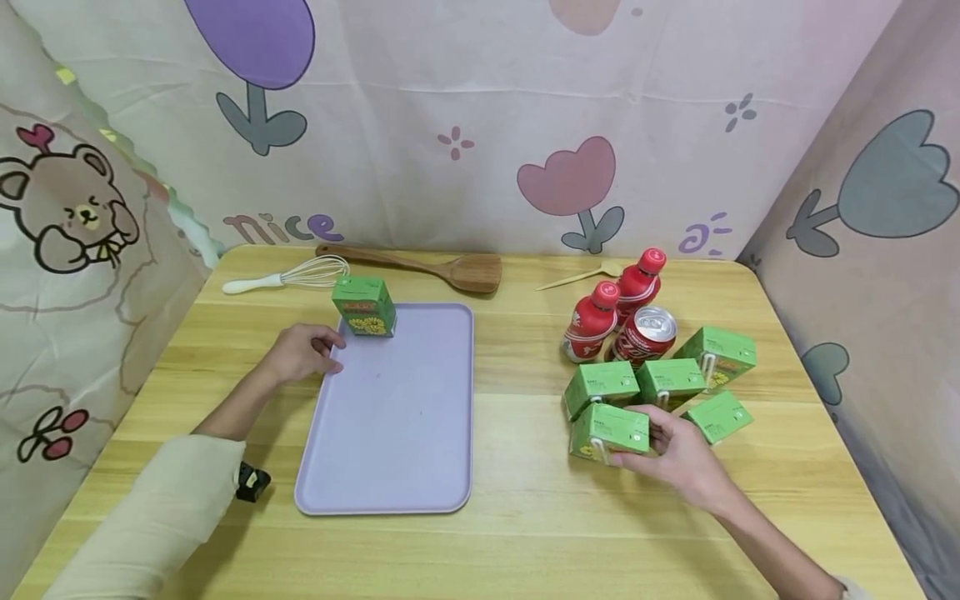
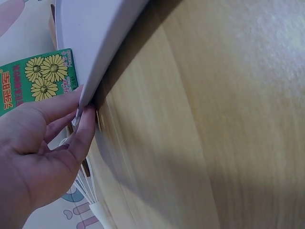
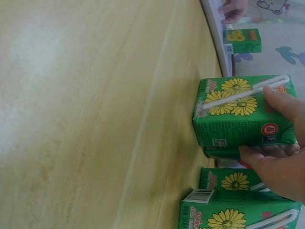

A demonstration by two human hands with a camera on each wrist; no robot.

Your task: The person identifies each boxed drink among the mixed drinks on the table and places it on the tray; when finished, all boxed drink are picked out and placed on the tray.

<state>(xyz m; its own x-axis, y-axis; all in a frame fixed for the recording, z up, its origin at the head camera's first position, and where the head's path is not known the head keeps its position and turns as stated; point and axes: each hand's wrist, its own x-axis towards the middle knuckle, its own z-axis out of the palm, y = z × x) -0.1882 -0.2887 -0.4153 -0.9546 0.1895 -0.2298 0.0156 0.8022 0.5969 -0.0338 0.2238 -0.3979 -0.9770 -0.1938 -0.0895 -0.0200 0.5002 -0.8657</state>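
My left hand (image 1: 303,354) pinches the left rim of a lilac tray (image 1: 393,417) between thumb and fingers, seen close in the left wrist view. One green drink carton (image 1: 365,308) with yellow flowers stands upright at the tray's far left corner. On the right, my right hand (image 1: 678,454) grips the nearest green drink carton (image 1: 609,432) from its right side. In the right wrist view that carton (image 3: 243,112) shows a white straw on its face, with the thumb and fingers on either side. More green cartons (image 1: 671,379) stand close around it.
Behind the cartons stand two red bottles (image 1: 592,321) and a red can (image 1: 651,329). Along the table's back edge lie a whisk (image 1: 307,273), a wooden spatula (image 1: 468,273) and a small yellow utensil (image 1: 581,275). A patterned cloth (image 1: 450,100) hangs behind the table.
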